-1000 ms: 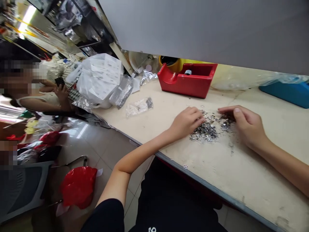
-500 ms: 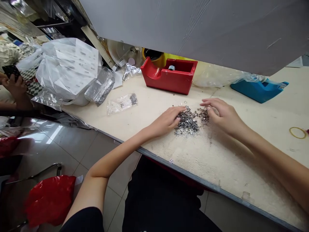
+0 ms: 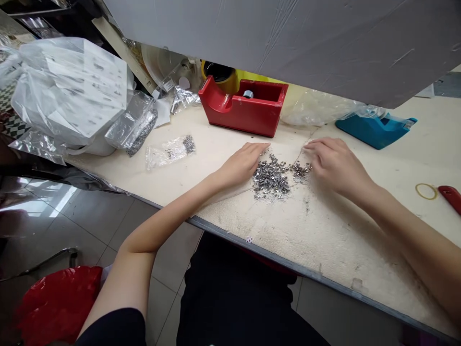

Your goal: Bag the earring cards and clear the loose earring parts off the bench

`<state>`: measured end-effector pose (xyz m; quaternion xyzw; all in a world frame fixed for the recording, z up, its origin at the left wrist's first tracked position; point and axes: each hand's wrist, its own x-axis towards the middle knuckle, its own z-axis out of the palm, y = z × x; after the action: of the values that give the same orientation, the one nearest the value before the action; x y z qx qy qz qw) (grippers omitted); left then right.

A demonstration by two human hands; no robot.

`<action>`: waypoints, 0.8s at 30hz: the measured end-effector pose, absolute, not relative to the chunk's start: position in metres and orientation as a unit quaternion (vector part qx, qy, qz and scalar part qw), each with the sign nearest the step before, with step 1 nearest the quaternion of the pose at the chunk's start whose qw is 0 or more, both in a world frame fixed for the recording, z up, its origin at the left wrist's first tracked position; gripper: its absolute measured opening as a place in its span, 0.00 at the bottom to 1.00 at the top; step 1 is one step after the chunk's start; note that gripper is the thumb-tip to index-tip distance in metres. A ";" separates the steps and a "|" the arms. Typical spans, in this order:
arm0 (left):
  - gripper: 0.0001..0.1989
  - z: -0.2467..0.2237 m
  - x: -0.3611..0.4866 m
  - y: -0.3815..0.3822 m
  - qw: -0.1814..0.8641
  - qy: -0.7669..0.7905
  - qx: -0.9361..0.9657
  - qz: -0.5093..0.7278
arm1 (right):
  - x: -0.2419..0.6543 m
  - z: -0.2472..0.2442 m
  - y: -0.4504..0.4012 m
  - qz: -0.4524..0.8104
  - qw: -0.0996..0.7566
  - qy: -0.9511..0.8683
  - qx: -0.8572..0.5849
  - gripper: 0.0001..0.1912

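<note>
Left hand (image 3: pixel 242 164) lies open & flat on the bench, fingers together, pointing right, tips just beside the far edge of the main pile of small metal parts (image 3: pixel 271 178). Nothing visibly in its grip. Right hand (image 3: pixel 338 163) is open too, fingers a bit curled, tips over or just past a smaller clump of parts (image 3: pixel 301 169); can't tell if it has any pinched. Pile & clump sit btwn the hands, nearly touching each other, a few loose bits scattered around them on the worn cream bench (image 3: pixel 345 240).

Far of the pile: red tape dispenser (image 3: pixel 242 108), w/ a yellow roll (image 3: pixel 219 79) behind it. Far right: blue tape dispenser (image 3: pixel 374 130), clear film (image 3: pixel 320 108) btwn the two. Right of the right hand: rubber band (image 3: pixel 426 191), then a red object (image 3: pixel 450 198), cut off by the frame edge.

Left of the hands: clear zip bag (image 3: pixel 170 152) w/ a few parts in one corner, near a foil-like bag (image 3: pixel 131 122) & a big white plastic bag (image 3: pixel 68 91). Gray panel (image 3: pixel 288 43) hangs over the far side. Near left, below the bench: tiled floor (image 3: pixel 90 226), red plastic bag (image 3: pixel 57 302).
</note>
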<state>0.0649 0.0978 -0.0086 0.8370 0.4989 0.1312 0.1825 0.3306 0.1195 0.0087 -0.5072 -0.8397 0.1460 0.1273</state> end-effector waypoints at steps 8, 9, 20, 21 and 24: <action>0.25 -0.009 0.069 0.113 0.172 0.466 0.855 0.151 | 0.325 0.019 0.105 0.207 0.097 -0.868 -0.442 0.20; 0.25 -0.008 0.067 0.113 0.171 0.464 0.855 0.158 | 0.325 0.021 0.105 0.197 0.103 -0.862 -0.455 0.20; 0.28 0.005 0.076 0.054 0.076 0.568 0.817 0.065 | 0.315 0.020 0.089 0.179 0.074 -0.871 -0.451 0.20; 0.28 0.005 0.078 0.050 0.090 0.559 0.821 0.071 | 0.314 0.021 0.087 0.182 0.080 -0.873 -0.444 0.20; 0.26 0.004 0.075 0.048 0.113 0.579 0.801 0.099 | 0.315 0.021 0.086 0.170 0.080 -0.873 -0.449 0.21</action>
<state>0.0749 0.0482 0.0045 0.8014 0.5789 0.0995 0.1128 0.3146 0.0860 0.0211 -0.4495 -0.8733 0.1703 0.0800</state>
